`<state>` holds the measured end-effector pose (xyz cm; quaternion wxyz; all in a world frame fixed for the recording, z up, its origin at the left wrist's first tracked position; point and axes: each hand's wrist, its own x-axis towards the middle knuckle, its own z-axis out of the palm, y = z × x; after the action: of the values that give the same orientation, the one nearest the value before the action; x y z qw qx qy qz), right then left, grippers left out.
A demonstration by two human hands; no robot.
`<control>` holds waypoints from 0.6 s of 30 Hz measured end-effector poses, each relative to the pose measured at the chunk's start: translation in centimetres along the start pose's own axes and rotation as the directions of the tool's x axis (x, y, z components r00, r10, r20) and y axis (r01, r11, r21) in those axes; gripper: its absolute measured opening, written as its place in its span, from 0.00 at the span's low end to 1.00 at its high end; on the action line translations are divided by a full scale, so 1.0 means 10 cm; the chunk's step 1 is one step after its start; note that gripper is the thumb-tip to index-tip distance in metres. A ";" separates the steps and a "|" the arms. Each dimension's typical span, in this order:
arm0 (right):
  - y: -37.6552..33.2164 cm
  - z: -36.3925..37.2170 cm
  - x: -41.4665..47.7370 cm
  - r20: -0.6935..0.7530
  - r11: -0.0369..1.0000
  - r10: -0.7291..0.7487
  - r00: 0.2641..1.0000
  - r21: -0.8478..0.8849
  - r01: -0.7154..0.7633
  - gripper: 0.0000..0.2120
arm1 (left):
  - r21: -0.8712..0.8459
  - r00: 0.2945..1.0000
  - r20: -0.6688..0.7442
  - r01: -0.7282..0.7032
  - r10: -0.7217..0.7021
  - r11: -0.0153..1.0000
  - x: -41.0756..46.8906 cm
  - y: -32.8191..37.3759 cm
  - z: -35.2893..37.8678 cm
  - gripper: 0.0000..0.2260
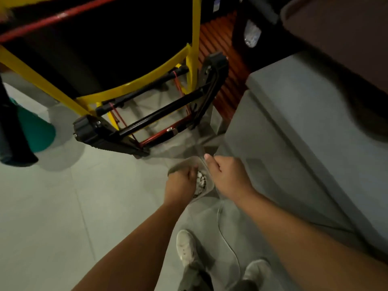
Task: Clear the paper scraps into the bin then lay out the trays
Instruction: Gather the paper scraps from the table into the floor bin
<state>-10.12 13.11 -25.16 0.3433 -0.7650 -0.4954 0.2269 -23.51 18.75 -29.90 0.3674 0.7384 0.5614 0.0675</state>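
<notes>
Low over the floor I hold a small clear plastic container (186,162) between both hands. White paper scraps (200,182) lie piled inside it. My left hand (179,184) grips its left rim with curled fingers. On the right rim, my right hand (228,178) holds on with the thumb pointing up along the edge. A large dark container (94,49) that may be the bin sits in a yellow frame (134,85) ahead at upper left. I see no trays.
A black and red folding trolley (147,120) lies on the tiled floor just ahead of the hands. To the right runs a grey padded seat (298,127), and a teal object (35,131) is at far left. My shoes (185,246) show below.
</notes>
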 end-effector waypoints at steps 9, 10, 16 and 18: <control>0.85 0.90 0.18 0.062 0.992 0.086 0.994 -0.103 -0.079 0.26 | 0.062 0.982 0.117 0.139 -0.146 0.988 0.72 -0.98 0.89 0.24; 0.92 0.96 0.19 0.046 0.994 0.063 0.997 -0.095 -0.059 0.26 | 0.041 0.979 0.132 0.152 -0.156 0.988 0.78 -1.06 0.98 0.22; 1.24 1.24 0.25 0.053 0.979 0.096 0.994 -0.186 -0.084 0.26 | 0.116 0.941 0.280 0.165 -0.191 0.979 1.09 -1.42 1.51 0.16; 1.34 1.32 0.24 0.069 0.976 0.117 0.991 -0.194 -0.102 0.27 | 0.125 0.917 0.335 0.187 -0.219 0.974 1.17 -1.52 1.69 0.20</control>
<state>-10.13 15.65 -43.98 0.2356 -0.8106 -0.4854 0.2277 -22.51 22.66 -55.18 0.4318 0.6922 0.5641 -0.1272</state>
